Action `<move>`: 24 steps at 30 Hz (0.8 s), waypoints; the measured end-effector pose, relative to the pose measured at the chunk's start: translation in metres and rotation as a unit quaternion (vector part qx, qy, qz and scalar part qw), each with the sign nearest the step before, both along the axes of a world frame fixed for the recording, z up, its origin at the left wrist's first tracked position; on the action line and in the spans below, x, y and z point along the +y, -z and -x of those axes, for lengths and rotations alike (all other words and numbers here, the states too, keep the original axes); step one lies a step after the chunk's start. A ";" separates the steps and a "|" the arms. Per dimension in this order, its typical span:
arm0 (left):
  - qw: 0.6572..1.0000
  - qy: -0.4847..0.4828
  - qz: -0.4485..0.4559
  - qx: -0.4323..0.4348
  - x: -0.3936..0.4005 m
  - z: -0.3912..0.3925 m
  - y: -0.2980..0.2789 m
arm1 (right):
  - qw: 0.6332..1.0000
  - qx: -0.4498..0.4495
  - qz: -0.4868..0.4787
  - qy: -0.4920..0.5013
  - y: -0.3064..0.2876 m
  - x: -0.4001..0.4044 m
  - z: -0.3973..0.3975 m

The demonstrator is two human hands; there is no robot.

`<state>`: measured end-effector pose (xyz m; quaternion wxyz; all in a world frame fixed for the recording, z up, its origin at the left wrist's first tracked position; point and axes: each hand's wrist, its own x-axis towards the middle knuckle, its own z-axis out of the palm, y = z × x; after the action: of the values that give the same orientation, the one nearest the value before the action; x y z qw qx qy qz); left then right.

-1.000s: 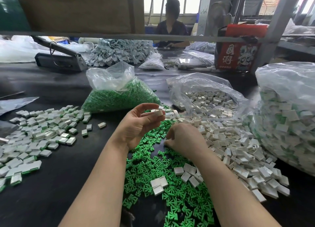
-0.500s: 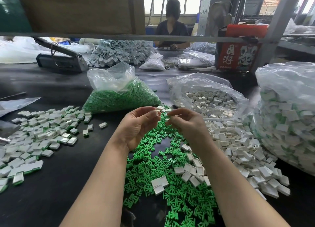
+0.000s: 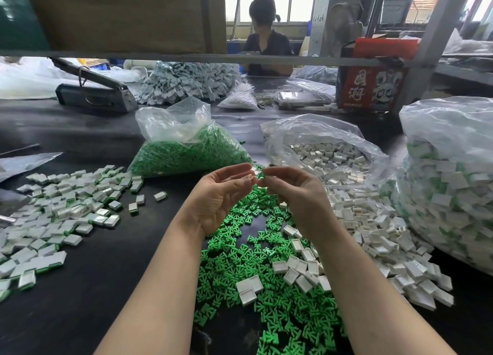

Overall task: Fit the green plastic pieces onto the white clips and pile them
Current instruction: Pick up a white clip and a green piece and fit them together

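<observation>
My left hand [image 3: 221,194] is raised palm up above the table, its fingertips pinching a white clip [image 3: 250,178]. My right hand [image 3: 296,192] faces it, fingertips closed on a small green plastic piece [image 3: 261,175] that touches the clip. Loose green pieces [image 3: 266,288] lie scattered under my wrists. Loose white clips [image 3: 373,237] spread to the right of them. A pile of fitted white-and-green clips [image 3: 61,213] lies at the left.
A clear bag of green pieces [image 3: 186,151] and an open bag of white clips [image 3: 325,154] sit behind my hands. A big bag of fitted clips [image 3: 453,189] stands at the right. A person [image 3: 266,42] sits across the black table [image 3: 93,288], beyond a metal rail.
My right hand rose from the loose pieces with a green piece and met my left hand. Both hands now hold the parts together at fingertip level.
</observation>
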<state>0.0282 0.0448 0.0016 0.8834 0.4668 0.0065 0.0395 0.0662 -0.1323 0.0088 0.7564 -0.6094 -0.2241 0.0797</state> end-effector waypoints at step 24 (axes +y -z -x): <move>0.999 -0.012 0.012 0.035 -0.005 -0.002 0.007 | 0.999 -0.016 0.026 0.031 0.006 0.000 -0.006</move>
<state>0.0304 0.0395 -0.0052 0.8875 0.4576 0.0436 0.0336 0.0725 -0.1318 0.0024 0.7389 -0.6363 -0.2154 0.0525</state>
